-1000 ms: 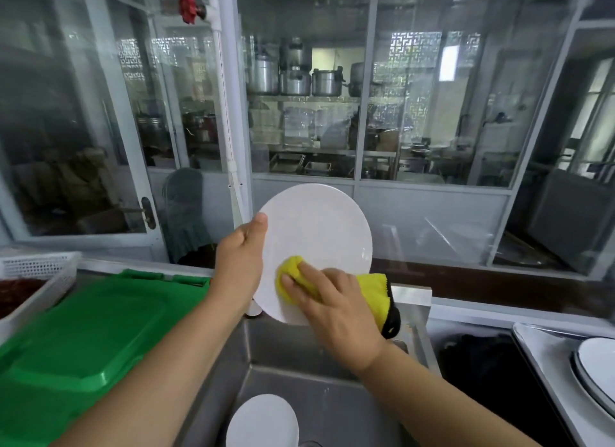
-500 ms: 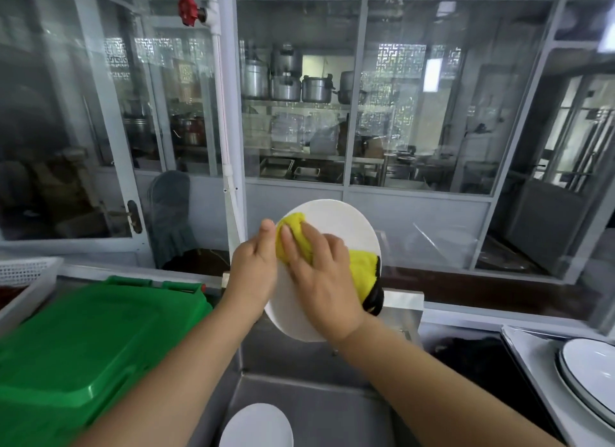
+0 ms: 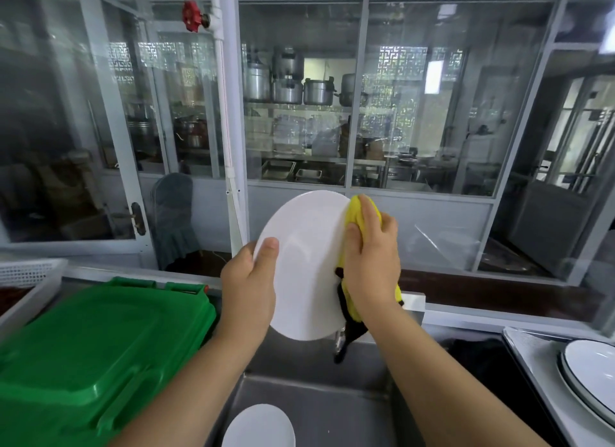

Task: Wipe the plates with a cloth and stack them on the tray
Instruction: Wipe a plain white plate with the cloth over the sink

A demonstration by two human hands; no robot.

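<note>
Glass partitions in pale frames are standing behind the steel sink (image 3: 316,410), with metal pots (image 3: 288,83) showing on a shelf through the panes and a red valve (image 3: 191,15) sitting on a white pipe above and to the sink's left. Over the sink, the left hand (image 3: 248,290) is gripping a white plate (image 3: 306,263) by its left rim, thumb lying on the face and the other fingers hidden behind it, so the plate is standing tilted nearly upright and facing the camera. The right hand (image 3: 371,263) is pressing a yellow cloth (image 3: 359,213) against the plate's right edge, its fingers curling over the cloth and holding it; the cloth's dark-trimmed end is hanging down below the wrist towards the sink. Down in the sink basin, at the bottom edge of the view, a second white plate (image 3: 258,428) is lying flat. Just left of the sink a green plastic lid (image 3: 93,353) is covering a bin, and beyond that, further left, a white perforated basket (image 3: 28,275) is showing only in part. Right of the sink, a steel tray (image 3: 529,353) is carrying dark-rimmed plates (image 3: 592,376) stacked together, partly cut off by the picture's edge.
</note>
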